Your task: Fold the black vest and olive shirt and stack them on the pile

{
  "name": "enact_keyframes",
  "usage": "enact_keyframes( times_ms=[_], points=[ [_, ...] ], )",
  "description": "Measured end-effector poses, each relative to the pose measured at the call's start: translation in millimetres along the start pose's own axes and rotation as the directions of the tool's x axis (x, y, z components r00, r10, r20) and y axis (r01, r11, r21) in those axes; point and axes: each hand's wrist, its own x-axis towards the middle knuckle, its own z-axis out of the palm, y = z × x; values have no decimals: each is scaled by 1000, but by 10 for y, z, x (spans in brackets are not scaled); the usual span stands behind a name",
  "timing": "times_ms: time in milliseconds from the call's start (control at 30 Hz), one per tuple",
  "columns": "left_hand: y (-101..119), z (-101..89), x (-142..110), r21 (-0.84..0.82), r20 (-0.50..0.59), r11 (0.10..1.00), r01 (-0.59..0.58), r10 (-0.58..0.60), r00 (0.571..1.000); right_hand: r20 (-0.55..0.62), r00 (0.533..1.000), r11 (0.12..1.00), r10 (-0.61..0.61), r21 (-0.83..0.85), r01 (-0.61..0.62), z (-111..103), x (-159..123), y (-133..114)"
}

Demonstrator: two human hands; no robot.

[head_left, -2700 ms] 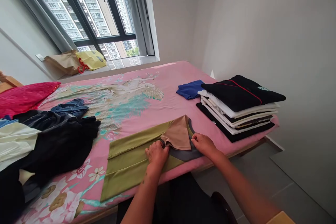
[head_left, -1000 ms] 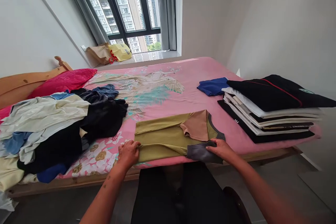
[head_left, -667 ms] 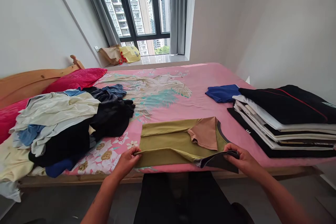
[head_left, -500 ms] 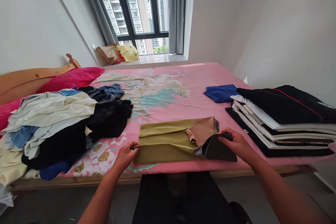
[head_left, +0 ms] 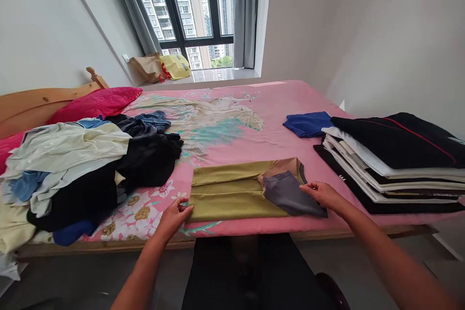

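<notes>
An olive-green T-shirt (head_left: 225, 201) lies on the bed near its front edge, its long sides folded inward. One brown sleeve and one grey sleeve (head_left: 286, 191) rest on top at the right end. My left hand (head_left: 174, 215) is at the left end, thumb and finger closed on the hem corner. My right hand (head_left: 323, 196) pinches the neckline edge at the right end, beside the grey sleeve.
On the left of the bed is a loose heap of clothes (head_left: 80, 155) by a red pillow (head_left: 98, 105). At the right stand stacked folded clothes (head_left: 392, 174), with a folded blue garment (head_left: 308, 124) behind. Bags (head_left: 175, 67) sit on the windowsill.
My right hand has brought the near edge over, and the grey sleeve now lies flat on top of the T-shirt. The near flap has come down flat. My left hand stays at the hem.
</notes>
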Motion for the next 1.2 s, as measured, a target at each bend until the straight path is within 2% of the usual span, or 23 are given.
enact_keyframes(
  times_ms=[100,167,267,367,433,667,933,1000,1067,1133,1200],
  points=[
    [-43,-1,-38,31,-5,999,39,-39,999,68,998,996,-12,-87,18,-34,-131,116],
    [-71,11,-28,49,-13,997,55,-54,998,60,998,990,-34,-136,42,-32,-193,144],
    [-97,41,-3,-20,-3,999,42,-42,999,-49,991,981,-125,-158,116,-9,-265,130],
    [-72,65,-21,-111,-34,994,18,-22,999,-153,953,953,-261,-198,229,28,-347,100],
    [-28,69,-55,-117,-66,993,13,-20,998,-191,934,933,-303,-261,249,63,-404,104],
    [109,35,-121,30,-104,999,10,-7,995,-268,920,868,-287,-479,132,193,-487,279],
    [56,-1,-178,236,-79,971,37,-19,997,-297,921,854,-251,-516,66,177,-491,297],
    [46,2,-223,301,-117,953,17,20,993,-333,890,857,-312,-503,112,169,-502,227],
    [69,42,-274,341,-200,939,-41,115,973,-361,831,851,-422,-474,226,194,-529,116],
    [135,131,-323,355,-269,923,-150,255,929,-360,778,832,-516,-428,353,264,-563,-29],
    [239,261,-366,360,-273,888,-286,393,878,-330,751,810,-572,-372,453,374,-584,-186]
  ],
)
